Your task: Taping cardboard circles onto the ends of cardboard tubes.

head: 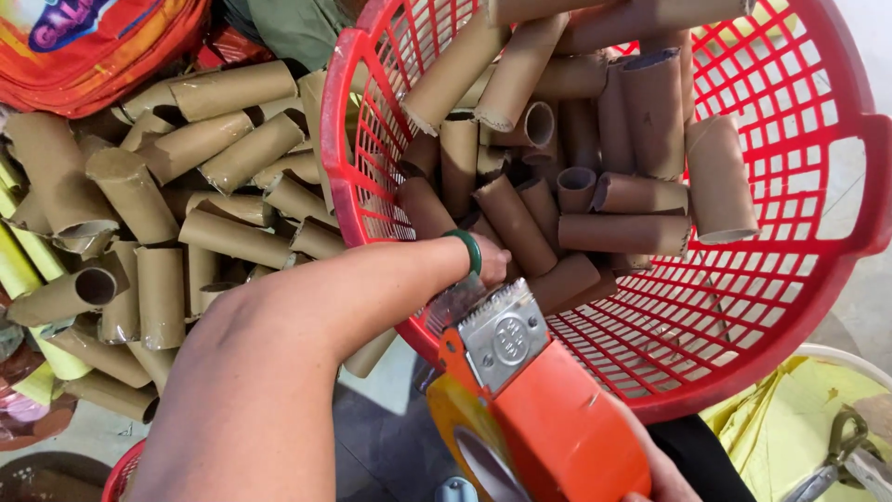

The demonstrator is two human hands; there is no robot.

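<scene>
Orange plastic handheld tape dispenser [548, 418] fills the bottom centre of the view, tilted, with its serrated grey metal cutter plate [505, 333] pointing up-left at the near rim of the red plastic lattice laundry basket [818, 214]. A roll of tape with a yellowish edge [465, 437] sits on its left side, and a clear strip of tape [455, 302] runs from the blade toward the basket rim. Dispenser body is glossy, scuffed, boxy. Right hand [664, 479] grips the dispenser from below at the bottom edge; only a sliver shows, fingers wrapped on the handle. Left hand [488, 260] reaches over the basket's near rim, forearm crossing from the lower left, green bangle [469, 249] on the wrist. Its fingers are hidden behind the rim and tubes, so cannot tell if they are apart or closed. Inside the basket, brown cardboard tubes [576, 158] are packed loosely, some upright, some lying, leaning on the far wall. Left of the basket lies a loose heap of paler cardboard tubes [195, 204] on the floor. An orange printed bag [93, 37] is at the top left corner. Yellow plastic sheeting [790, 418] sits at the lower right.
</scene>
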